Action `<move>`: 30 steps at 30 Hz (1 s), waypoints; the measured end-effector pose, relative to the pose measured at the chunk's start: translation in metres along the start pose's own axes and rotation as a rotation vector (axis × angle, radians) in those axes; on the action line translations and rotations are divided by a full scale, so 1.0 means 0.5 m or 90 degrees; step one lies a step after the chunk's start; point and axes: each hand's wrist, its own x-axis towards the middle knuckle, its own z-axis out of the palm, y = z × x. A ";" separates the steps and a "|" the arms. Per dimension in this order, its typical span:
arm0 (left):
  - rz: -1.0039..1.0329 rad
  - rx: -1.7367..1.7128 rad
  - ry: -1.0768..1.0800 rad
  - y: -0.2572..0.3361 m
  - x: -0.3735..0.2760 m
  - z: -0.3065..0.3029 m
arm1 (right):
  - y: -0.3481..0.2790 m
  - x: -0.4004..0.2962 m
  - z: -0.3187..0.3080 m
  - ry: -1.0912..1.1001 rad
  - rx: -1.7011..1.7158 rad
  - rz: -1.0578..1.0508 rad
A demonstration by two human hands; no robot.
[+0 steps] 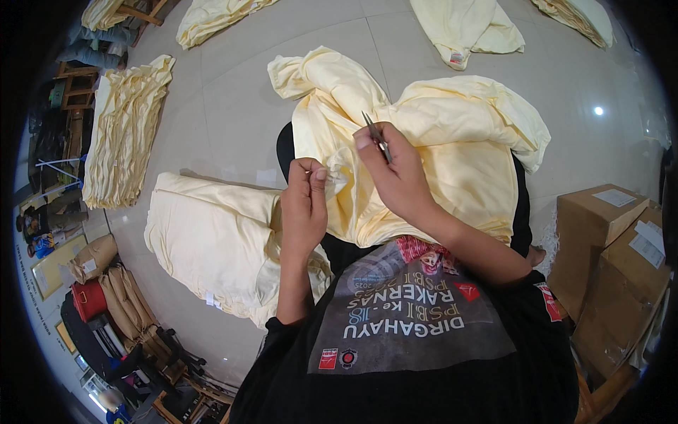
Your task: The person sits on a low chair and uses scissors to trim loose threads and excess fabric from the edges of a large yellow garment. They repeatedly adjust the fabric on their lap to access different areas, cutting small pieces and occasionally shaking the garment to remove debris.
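Observation:
Across my lap lies a pale yellow fabric garment (466, 175), its sleeves spread out on the far side. My left hand (306, 199) pinches a gathered edge of it between thumb and fingers, left of the garment's middle. In my right hand (394, 169) is a pair of small metal thread snips (375, 131), the pointed blades aimed away from me. The snips are just above the cloth, a short way right of the pinched edge. Part of their body is hidden by my fingers. Beside my left arm a heap of pale yellow garments (212, 238) rests on the floor.
A tall folded stack of yellow garments (127, 132) stands at the far left. More yellow garments (469, 26) lie on the tiled floor (238, 90) ahead. Cardboard boxes (593, 228) are close on my right. Brown paper packages (124, 297) and a chair (132, 365) are at lower left.

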 end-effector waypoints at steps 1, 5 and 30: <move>-0.008 -0.012 0.001 -0.002 -0.001 -0.001 | -0.016 -0.008 -0.004 0.016 0.013 -0.029; -0.013 -0.024 0.009 -0.009 -0.001 0.001 | -0.063 -0.037 -0.042 -0.223 0.234 0.370; -0.018 -0.003 0.020 -0.002 -0.003 0.018 | -0.047 -0.059 -0.016 -0.262 0.299 0.553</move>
